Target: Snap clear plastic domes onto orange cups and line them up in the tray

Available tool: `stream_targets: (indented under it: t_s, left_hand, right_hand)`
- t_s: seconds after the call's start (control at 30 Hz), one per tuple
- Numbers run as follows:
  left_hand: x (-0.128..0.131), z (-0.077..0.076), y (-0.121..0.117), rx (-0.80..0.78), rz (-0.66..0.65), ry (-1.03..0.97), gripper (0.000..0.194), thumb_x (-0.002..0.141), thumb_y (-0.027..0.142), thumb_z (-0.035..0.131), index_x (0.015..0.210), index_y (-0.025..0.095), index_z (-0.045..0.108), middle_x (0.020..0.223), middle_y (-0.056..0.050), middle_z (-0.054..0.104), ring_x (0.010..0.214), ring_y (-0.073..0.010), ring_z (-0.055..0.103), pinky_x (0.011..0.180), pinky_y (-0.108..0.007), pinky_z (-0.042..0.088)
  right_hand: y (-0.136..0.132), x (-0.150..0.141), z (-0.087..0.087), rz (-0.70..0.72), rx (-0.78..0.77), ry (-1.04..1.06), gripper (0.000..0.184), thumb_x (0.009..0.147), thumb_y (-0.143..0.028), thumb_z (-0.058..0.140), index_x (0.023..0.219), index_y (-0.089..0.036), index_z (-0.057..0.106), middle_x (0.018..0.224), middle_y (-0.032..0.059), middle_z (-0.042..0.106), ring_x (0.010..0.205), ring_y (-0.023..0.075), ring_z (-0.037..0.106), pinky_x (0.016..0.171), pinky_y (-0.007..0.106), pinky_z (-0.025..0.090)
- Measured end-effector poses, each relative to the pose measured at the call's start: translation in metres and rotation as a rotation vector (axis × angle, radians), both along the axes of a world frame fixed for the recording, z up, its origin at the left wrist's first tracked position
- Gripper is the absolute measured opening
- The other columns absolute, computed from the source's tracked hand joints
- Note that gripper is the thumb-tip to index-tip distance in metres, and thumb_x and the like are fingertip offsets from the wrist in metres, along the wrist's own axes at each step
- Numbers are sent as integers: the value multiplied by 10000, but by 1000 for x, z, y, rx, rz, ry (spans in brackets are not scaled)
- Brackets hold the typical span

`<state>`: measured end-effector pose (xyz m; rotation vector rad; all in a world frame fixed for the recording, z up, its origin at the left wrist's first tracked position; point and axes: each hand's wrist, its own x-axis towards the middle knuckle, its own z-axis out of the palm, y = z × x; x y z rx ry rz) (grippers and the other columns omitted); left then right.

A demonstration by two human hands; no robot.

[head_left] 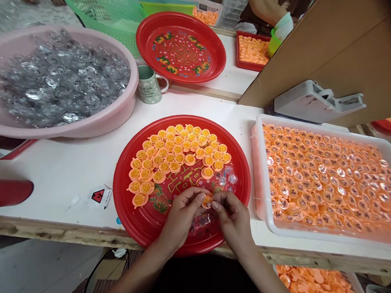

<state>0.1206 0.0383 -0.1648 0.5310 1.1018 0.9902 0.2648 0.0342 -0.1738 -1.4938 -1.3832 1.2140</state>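
Note:
Over the front of a red round tray point(123, 167), my left hand point(182, 209) and my right hand point(232, 214) pinch one small orange cup point(207, 201) between thumbs and fingers. The cup seems to have a clear cover with a dark print. Behind my hands, several small orange cups with yellow filling point(169, 149) stand in an arc on the tray. A few clear round caps point(232, 178) lie at the tray's right side. Beneath my hands are more clear pieces point(200, 222), partly hidden by my fingers.
At right, a white bin point(261, 174) holds rows of covered orange cups. A pink basin point(125, 108) of clear pieces stands at left beside a green mug point(149, 86). Behind are an angled red tray point(215, 46), a tape dispenser point(310, 100) and a co-worker's arm point(263, 5).

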Motion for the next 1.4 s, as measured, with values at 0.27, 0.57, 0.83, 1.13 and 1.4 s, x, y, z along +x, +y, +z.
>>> stream_targets:
  t_s: [0.27, 0.57, 0.83, 1.13, 1.4]
  left_hand:
    - [3, -6, -1, -50, 27, 71, 179, 811, 339, 676, 871, 173, 698, 846, -13, 668, 850, -149, 632, 766, -239, 548]
    - [2, 6, -2, 161, -44, 268, 186, 734, 174, 726, 916, 190, 695, 859, -5, 719, 818, -141, 672, 724, -202, 543]
    - [1, 6, -6, 455, 54, 468, 193, 769, 124, 695, 936, 219, 714, 990, -15, 755, 879, -132, 707, 795, -198, 555]
    - [-3, 2, -7, 439, 37, 502, 191, 794, 135, 672, 966, 216, 695, 937, -5, 739, 877, -126, 694, 781, -185, 547]
    - [0, -1, -9, 350, 72, 394, 118, 783, 167, 683, 892, 210, 698, 956, -12, 737, 803, -128, 702, 710, -197, 565]
  right_hand:
    - [5, -1, -1, -33, -181, 114, 96, 805, -262, 642, 776, -184, 594, 680, -20, 596, 619, 127, 559, 577, 231, 441]
    - [2, 1, 0, -28, -140, 174, 75, 835, -236, 615, 804, -195, 559, 692, -32, 550, 612, 115, 515, 560, 221, 431]
    - [-3, -4, 7, -77, -108, 284, 98, 828, -244, 653, 794, -195, 575, 664, -35, 589, 582, 104, 570, 561, 210, 476]
    - [-8, -8, -3, -43, -128, 255, 107, 861, -264, 634, 810, -203, 564, 684, -40, 564, 592, 96, 534, 558, 210, 447]
    - [-6, -13, -2, -52, -260, 453, 197, 826, -318, 686, 774, -198, 539, 588, -44, 585, 517, 111, 567, 534, 237, 482]
